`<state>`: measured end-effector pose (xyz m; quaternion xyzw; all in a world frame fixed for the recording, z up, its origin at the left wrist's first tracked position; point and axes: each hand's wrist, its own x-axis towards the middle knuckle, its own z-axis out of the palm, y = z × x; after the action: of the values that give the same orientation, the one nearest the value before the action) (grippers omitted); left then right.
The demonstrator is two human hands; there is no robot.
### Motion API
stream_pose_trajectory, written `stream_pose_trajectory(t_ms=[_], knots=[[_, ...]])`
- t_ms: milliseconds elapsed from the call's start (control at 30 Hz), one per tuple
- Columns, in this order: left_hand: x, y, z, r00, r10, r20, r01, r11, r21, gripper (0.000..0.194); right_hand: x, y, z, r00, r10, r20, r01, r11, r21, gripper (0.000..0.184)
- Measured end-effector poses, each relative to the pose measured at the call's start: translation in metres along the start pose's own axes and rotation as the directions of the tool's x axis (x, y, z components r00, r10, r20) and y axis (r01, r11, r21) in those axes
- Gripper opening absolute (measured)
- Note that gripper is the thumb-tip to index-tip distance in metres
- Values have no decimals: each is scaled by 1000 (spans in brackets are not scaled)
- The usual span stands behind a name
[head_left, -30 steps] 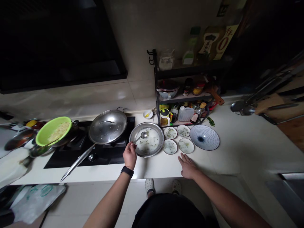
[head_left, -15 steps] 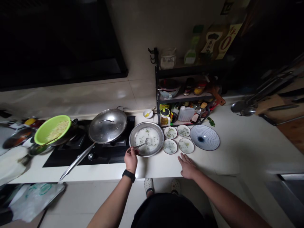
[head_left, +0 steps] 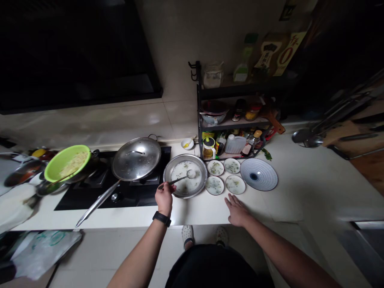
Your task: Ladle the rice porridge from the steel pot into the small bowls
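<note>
My left hand [head_left: 164, 198] is closed round the handle of a metal spoon [head_left: 180, 179]. The bowl of the spoon is over a wide metal basin [head_left: 204, 171] of milky liquid [head_left: 183, 184] with green bits in it, and it carries some of that liquid. My right hand [head_left: 237, 209] lies flat on the white counter with its fingers spread, holding nothing. Just beyond its fingertips is a small dish [head_left: 235, 184]. Several such dishes stand grouped beside the basin, each with pale liquid and green bits.
A lidded pan [head_left: 136, 160] sits on the black hob [head_left: 126, 199], its long handle reaching over the counter edge. Further left stands a green bowl [head_left: 51, 168]. A blue patterned bowl [head_left: 267, 172] is right of the dishes, below a spice rack [head_left: 210, 129].
My left hand has tilted back a little, and the spoon has risen clear of the liquid, its bowl moving up and right. My right hand has stayed in place.
</note>
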<state>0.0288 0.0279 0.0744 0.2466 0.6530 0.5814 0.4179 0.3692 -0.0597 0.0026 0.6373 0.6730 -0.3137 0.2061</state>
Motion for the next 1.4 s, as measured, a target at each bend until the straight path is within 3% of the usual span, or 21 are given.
stream_pose_trajectory(t_ms=[267, 633, 933, 1200, 1300, 1367, 1400], knots=[[-14, 26, 15, 1000, -15, 21, 16, 999, -48, 25, -4, -4, -6, 1000, 12, 16, -11, 1000, -5, 105], [-48, 48, 47, 982, 5, 191, -7, 1000, 10, 40, -3, -2, -4, 1000, -6, 7, 6, 1000, 6, 106], [-75, 22, 98, 925, -36, 377, 4, 996, 85, 48, -5, -2, -8, 1000, -10, 5, 10, 1000, 8, 106], [-101, -15, 139, 870, 55, 489, -158, 972, 173, 44, -2, 2, -2, 999, -29, 14, 28, 999, 26, 108], [-112, -18, 143, 814, 155, 559, -324, 921, 217, 42, -1, 4, -1, 999, -31, 12, 31, 998, 46, 108], [-120, -18, 142, 724, 250, 643, -484, 849, 214, 37, 0, 5, 0, 999, -35, 3, 35, 998, 53, 108], [-124, -18, 140, 657, 297, 693, -573, 793, 204, 35, 0, 6, 2, 999, -39, 0, 38, 998, 54, 108]])
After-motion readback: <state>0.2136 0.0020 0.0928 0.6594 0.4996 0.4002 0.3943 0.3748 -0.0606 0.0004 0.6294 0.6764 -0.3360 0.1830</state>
